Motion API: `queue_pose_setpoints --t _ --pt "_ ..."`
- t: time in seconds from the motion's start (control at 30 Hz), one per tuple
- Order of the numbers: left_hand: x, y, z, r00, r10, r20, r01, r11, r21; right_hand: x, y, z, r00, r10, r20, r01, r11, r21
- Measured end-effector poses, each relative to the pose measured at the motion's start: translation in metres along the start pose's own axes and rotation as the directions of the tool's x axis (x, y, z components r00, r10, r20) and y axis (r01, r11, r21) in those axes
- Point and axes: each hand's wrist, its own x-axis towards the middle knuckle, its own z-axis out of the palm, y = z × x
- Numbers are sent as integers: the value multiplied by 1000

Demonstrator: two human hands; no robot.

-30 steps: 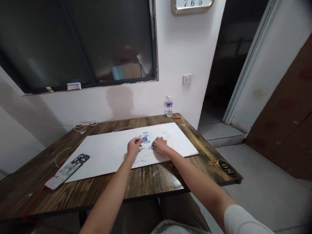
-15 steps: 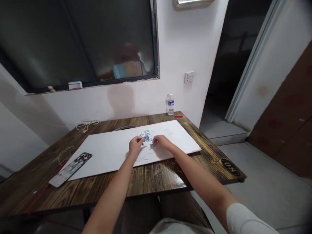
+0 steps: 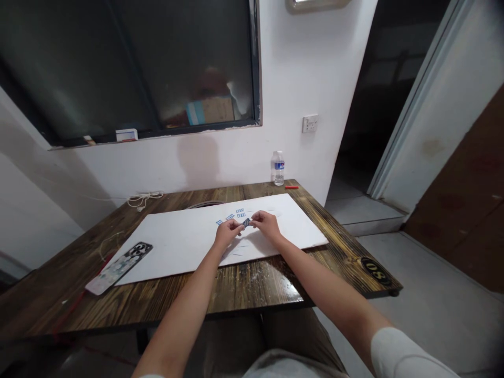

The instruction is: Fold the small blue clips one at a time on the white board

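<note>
The thumb and bent fingers of the left hand are nearly closed, pinching the near left edge of a small dark card. The right hand meets it from the other side, thumb and forefinger drawn together on its far right edge. The card is tilted just above the white board, between the two sets of fingertips; gripping opposite edges probably steadies so slight a piece and leaves most of its face uncovered. Whether it is one layer or several, I cannot tell.

Taking the card as the clock's centre and the wall as twelve, small blue-edged cards lie in short groups close by, from eleven o'clock round to nine, apparently spaced so each group stays distinct and within reach. Faint thin marks show on the board around six.

Farther out, at eight, a phone in a patterned case lies camera side up, across the board's edge and the wooden table. A clear plastic bottle stands upright at one, with a red pen-like stick beside it at two; both sit off the board, which likely keeps its surface free for handwork. A bundled white cable rests between nine and ten, and a round number plaque marks the table corner at four.
</note>
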Motion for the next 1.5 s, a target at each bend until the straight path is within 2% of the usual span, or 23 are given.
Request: queue_pose_setpoints --t 0.13,0.27,0.37,0.43,0.5,0.67,0.8,0.9,1.1,1.27,1.4,1.5 --pt "0 -2 0 1000 1 11 -1 1000 12 0 -1 -3 989 -146 31 149 977 -154" --pt "-2 0 0 999 3 39 -3 1000 5 1 -2 -8 972 -227 54 233 957 -173" --pt "-4 1 1 996 9 92 -15 998 59 3 -1 -16 946 -252 205 287 944 -164" --pt "-5 1 2 991 20 133 -33 995 93 4 -1 -22 905 -261 336 333 926 -178" --pt "-7 -1 4 985 45 165 -66 990 124 5 -3 -28 878 -238 415 351 910 -220" --pt "-11 1 8 971 126 201 -177 949 260 4 -7 -31 864 -161 477 360 860 -363" --pt "-11 3 10 960 144 239 -230 894 385 1 -2 -27 873 -137 468 362 825 -434" --pt "-9 1 11 965 157 211 -237 868 437 2 3 -28 880 -166 445 368 830 -419" --pt "-7 -6 11 968 178 176 -239 866 440 5 4 -33 858 -154 490 359 862 -357" --pt "-8 -3 11 970 193 151 -240 873 424 2 0 -32 895 -189 403 361 839 -408" --pt "-8 -4 12 967 165 194 -242 834 496 2 4 -30 890 -119 440 340 816 -468" --pt "-7 -7 12 961 225 158 -275 825 494 2 7 -28 898 -144 415 345 815 -465"
